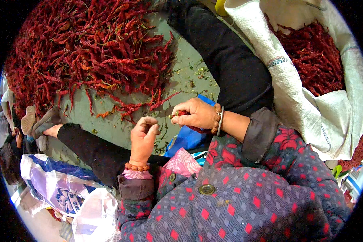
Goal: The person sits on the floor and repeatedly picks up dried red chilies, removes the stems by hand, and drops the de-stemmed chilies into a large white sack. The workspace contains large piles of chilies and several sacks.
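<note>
My right hand (197, 114) is closed around a bunch of dried red chilies (182, 113), with a stem end sticking out toward the left. My left hand (143, 136) is just left of it, fingers curled near that stem; I cannot see anything held in it. Both wrists wear bead bracelets, and the right one also has a metal bangle. A big heap of dried red chilies (88, 52) lies on the grey floor ahead of my stretched-out legs in black trousers.
A white woven sack (310, 109) holding red chilies (314, 56) stands open at the right. A blue bag (187, 139) lies on my lap. Plastic bags (68, 189) sit at lower left. Green stem bits (193, 74) litter the floor. Another person's shoes (38, 121) show at the left.
</note>
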### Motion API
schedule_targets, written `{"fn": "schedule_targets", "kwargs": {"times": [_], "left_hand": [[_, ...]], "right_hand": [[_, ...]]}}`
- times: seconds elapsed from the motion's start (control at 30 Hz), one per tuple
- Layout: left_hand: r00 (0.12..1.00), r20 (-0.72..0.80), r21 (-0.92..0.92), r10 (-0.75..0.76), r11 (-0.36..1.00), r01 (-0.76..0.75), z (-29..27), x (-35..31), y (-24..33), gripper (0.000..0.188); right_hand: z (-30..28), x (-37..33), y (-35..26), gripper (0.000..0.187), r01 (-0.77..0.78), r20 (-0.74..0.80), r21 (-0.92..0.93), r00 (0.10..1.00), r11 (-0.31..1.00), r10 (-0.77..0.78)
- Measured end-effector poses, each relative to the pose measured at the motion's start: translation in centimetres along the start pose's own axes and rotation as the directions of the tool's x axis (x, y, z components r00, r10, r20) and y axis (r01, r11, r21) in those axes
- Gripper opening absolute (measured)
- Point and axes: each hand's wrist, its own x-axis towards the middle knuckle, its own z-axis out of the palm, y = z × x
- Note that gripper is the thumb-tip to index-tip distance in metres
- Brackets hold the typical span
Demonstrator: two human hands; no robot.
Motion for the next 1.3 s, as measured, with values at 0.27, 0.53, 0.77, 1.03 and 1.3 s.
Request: {"fn": "schedule_targets", "kwargs": {"times": [0.27, 0.53, 0.77, 1.03, 1.3], "left_hand": [[0.979, 0.161, 0.168, 0.127, 0.974, -0.154, 2.2, -0.7, 2.0, 0.014], [0.955, 0.139, 0.374, 0.262, 0.879, -0.296, 3.2, -0.8, 3.2, 0.012], [0.909, 0.221, 0.535, 0.352, 0.736, -0.415, 3.6, -0.9, 3.6, 0.013], [0.909, 0.118, 0.299, 0.401, 0.858, -0.417, 3.9, -1.6, 3.0, 0.008], [0.962, -0.186, 0.089, 0.199, 0.979, -0.185, -0.3, -1.9, 0.8, 0.014]], "right_hand": [[0.6, 0.1, 1.1, 0.021, 0.143, 0.037, -0.207, 0.99, 0.968, -0.138], [0.6, 0.1, 1.7, 0.019, 0.193, 0.097, -0.232, 0.98, 0.953, -0.174], [0.9, 0.0, 1.7, 0.025, 0.211, 0.115, -0.194, 0.975, 0.958, -0.192], [1.1, -0.3, 1.5, 0.022, 0.206, 0.277, 0.092, 0.934, 0.974, -0.224], [-0.2, -0.8, 0.1, 0.018, -0.002, 0.234, 0.297, 0.97, 0.955, -0.071]]}}
